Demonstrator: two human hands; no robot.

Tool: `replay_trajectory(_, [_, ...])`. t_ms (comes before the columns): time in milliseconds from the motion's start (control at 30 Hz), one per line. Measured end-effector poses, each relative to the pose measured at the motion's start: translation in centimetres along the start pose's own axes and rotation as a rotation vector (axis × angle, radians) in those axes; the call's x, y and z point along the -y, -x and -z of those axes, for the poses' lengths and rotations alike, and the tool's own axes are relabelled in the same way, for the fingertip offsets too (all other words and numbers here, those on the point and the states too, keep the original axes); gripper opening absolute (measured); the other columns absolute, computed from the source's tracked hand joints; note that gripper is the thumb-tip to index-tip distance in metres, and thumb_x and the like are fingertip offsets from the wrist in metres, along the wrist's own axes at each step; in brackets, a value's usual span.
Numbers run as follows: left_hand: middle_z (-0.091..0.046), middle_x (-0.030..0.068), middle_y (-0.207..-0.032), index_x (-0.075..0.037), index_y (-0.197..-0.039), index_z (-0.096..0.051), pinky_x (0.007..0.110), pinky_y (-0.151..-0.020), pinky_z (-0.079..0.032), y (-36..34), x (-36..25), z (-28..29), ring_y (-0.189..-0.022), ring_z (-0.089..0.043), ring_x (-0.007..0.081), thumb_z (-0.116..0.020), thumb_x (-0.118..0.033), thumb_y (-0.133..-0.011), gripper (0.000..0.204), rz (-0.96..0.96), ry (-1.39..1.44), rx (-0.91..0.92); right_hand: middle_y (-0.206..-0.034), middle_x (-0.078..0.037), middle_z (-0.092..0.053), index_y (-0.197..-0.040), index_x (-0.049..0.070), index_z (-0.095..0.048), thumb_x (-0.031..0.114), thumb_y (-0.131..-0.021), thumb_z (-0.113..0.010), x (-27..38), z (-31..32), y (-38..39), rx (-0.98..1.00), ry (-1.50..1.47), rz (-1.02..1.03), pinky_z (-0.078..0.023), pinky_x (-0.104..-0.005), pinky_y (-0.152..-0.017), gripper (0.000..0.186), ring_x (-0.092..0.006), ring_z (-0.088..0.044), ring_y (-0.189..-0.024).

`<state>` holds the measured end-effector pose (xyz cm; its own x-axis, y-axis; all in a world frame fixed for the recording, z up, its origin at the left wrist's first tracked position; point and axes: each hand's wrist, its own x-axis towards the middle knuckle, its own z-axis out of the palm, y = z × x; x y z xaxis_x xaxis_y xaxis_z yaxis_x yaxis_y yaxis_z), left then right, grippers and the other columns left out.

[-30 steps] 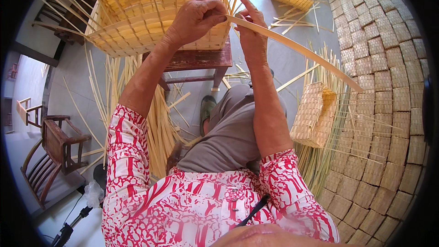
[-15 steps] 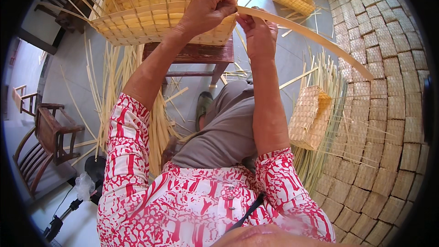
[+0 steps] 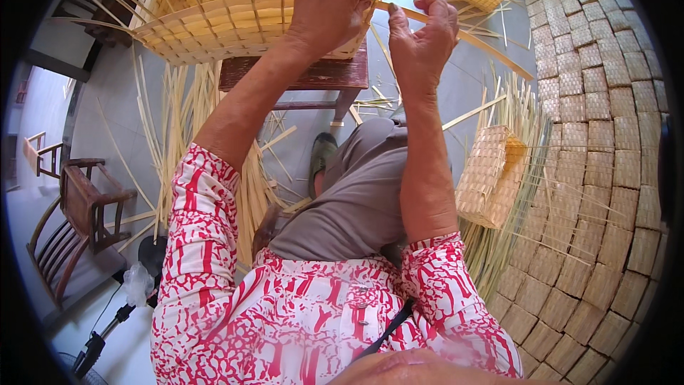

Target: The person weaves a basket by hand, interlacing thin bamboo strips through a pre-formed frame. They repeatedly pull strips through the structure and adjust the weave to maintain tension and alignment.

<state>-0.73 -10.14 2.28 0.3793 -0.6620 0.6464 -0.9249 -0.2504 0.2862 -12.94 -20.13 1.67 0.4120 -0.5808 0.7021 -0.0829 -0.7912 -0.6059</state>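
Hands shifted right — strip point(image 3: 456, 32) apparently between right hand point(image 3: 420, 36) fingers; left hand point(image 3: 331, 11) on basket point(image 3: 214, 14).

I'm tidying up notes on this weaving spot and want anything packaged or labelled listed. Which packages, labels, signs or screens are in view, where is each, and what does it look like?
No labels, signs or screens show.
Clear plastic bag: on the floor at lower left, beside the wooden chair; crumpled, see-through, contents not discernible.
Everything else is unmarked bamboo work: the half-woven basket under both hands, loose strips, finished baskets.
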Motion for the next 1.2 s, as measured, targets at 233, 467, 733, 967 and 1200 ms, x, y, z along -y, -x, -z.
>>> replay_trajectory(233, [-0.067, 0.0106, -0.088, -0.005, -0.095, -0.068, 0.039, -0.067, -0.053, 2.7, 2.4, 7.1, -0.076, -0.066, 0.0315, -0.067, -0.018, -0.091, 0.014, -0.077, -0.035, 0.152, -0.082, -0.007, -0.073, -0.091, 0.011, -0.072, 0.023, -0.090, -0.069, 1.9, -0.4, 0.2, 0.359, 0.194, 0.389, -0.037, -0.0434, -0.103, 0.012, -0.0282, -0.069, -0.088])
replay_trajectory(467, [-0.070, 0.0116, -0.087, -0.003, -0.106, -0.071, 0.030, -0.067, -0.054, 5.7, 3.8, 10.3, -0.075, -0.070, 0.0198, -0.073, -0.009, -0.088, 0.019, -0.038, 0.117, 0.272, -0.075, -0.011, -0.070, -0.092, 0.015, -0.071, 0.031, -0.093, -0.066, 4.7, -0.8, 1.3, 0.626, 0.125, 0.294, -0.051, -0.0470, -0.071, 0.017, -0.0339, -0.069, -0.077])
replay_trajectory(733, [-0.072, 0.0128, -0.090, 0.001, -0.103, -0.070, 0.034, -0.068, -0.055, 5.1, 5.3, 10.8, -0.079, -0.071, 0.0248, -0.071, -0.009, -0.089, 0.017, -0.217, 0.136, 0.388, -0.075, -0.011, -0.069, -0.094, 0.014, -0.070, 0.031, -0.092, -0.066, 4.2, -0.8, 0.7, 0.662, 0.056, 0.390, -0.052, -0.0457, -0.065, 0.018, -0.0340, -0.068, -0.072])
replay_trajectory(967, [-0.072, 0.0134, -0.093, 0.003, -0.099, -0.069, 0.034, -0.072, -0.055, 6.7, 4.4, 11.2, -0.083, -0.070, 0.0290, -0.073, -0.003, -0.084, 0.016, -0.299, 0.179, 0.364, -0.074, -0.011, -0.067, -0.087, 0.012, -0.067, 0.034, -0.089, -0.068, 2.9, -0.3, -0.6, 0.740, -0.021, 0.551, -0.051, -0.0455, -0.064, 0.022, -0.0346, -0.067, -0.071])
replay_trajectory(1200, [-0.072, 0.0119, -0.088, 0.002, -0.098, -0.070, 0.031, -0.068, -0.055, 6.8, 2.7, 12.6, -0.077, -0.071, 0.0261, -0.076, -0.003, -0.082, 0.018, -0.334, 0.158, 0.424, -0.067, -0.012, -0.065, -0.075, 0.010, -0.064, 0.053, -0.090, -0.065, 2.2, -0.7, -1.5, 0.768, -0.041, 0.624, -0.049, -0.0467, -0.060, 0.045, -0.0366, -0.065, -0.067])
